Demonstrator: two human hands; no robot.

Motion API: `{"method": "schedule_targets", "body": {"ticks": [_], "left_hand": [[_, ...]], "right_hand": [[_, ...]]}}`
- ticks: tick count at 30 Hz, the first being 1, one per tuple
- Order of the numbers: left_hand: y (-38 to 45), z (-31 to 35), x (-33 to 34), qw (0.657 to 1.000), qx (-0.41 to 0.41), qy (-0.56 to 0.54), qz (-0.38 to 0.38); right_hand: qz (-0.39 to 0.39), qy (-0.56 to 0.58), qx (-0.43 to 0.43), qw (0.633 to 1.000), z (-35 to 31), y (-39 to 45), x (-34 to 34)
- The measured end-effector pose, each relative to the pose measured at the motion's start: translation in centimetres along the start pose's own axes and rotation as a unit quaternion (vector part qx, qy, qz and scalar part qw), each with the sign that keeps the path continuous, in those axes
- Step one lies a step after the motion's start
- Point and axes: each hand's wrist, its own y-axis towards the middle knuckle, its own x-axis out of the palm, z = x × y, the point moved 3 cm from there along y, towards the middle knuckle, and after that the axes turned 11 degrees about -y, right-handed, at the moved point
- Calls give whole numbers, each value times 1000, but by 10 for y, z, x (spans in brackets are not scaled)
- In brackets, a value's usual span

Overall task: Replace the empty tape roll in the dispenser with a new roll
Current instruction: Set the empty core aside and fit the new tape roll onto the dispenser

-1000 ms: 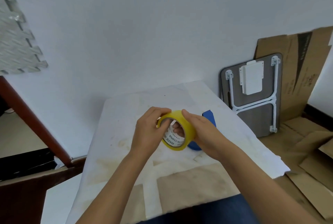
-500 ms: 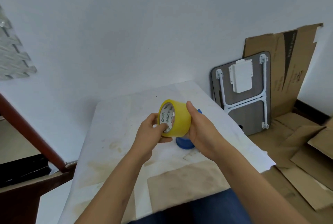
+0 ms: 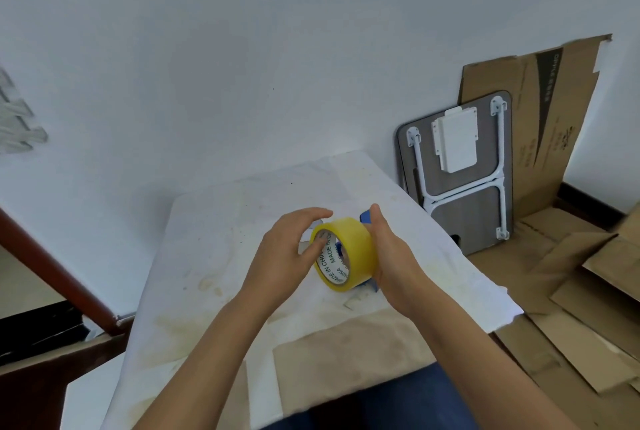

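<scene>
A yellow tape roll with a white printed core stands on edge just above the table, its open core facing left toward me. My right hand grips it from the right side, thumb up. My left hand sits at the roll's left, fingers apart, with fingertips at the core's rim and the thumb arched above the roll. The blue dispenser lies behind the roll. Only small blue parts of it show above, below and through the core. I cannot tell whether the roll touches it.
The table wears a stained white sheet and stands against the white wall. To the right, a folded small table leans on the wall, with flattened cardboard on the floor. A brown wooden frame stands at the left.
The roll has come down and to the right, in front of the blue dispenser. My left hand has loosened from its grip and spread its fingers. The camera has shifted slightly.
</scene>
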Motion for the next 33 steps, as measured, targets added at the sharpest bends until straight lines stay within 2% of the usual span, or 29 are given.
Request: {"method": "schedule_targets", "body": {"ticks": [4,6,8,10,11,15,21,27,33], "left_hand": [[7,-12,5,998,-61,-28,2],[10,-16,4,997,-69,-33,7],[10,-21,0,995,-85,-44,24],[10,-29,-6,992,-110,-43,35],[11,-32,-8,991,-125,-36,30],[15,-42,-11,983,-181,8,-9],[27,-48,1,975,-197,70,-74],[44,-57,19,959,-200,153,-133],[52,-59,28,952,-193,188,-145]], "right_hand": [[-19,-48,-13,999,-3,2,1],[-10,-61,-54,997,-3,8,-2],[54,-65,-110,990,-4,15,-12],[140,-118,-155,971,-4,25,-26],[160,-145,-161,963,-3,31,-31],[154,-223,-104,957,5,67,-35],[143,-263,-22,954,20,95,-25],[128,-169,-38,977,30,98,-19],[124,-90,-77,985,29,90,-19]]}}
